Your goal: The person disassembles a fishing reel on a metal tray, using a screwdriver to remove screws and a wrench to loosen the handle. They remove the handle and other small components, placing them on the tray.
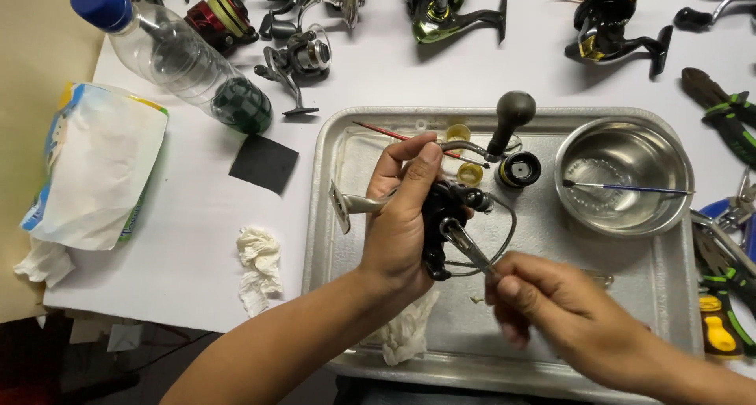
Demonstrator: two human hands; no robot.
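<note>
Right over the dented silver metal tray (331, 216), the left hand (402, 224) wraps its fingers tight around a black fishing reel body with a wire bail and grey foot (441, 216), lifted clear of the tray floor. Right hand (551, 310) pinches a slim metal tool (465, 247), its tip touching the reel's lower side. At the tray's far right corner sits a round steel bowl (669, 208) with a thin brush (622, 188) laid across it. Left of the tray, a crumpled white tissue (258, 267) and a clear plastic bottle with blue cap (169, 54).
</note>
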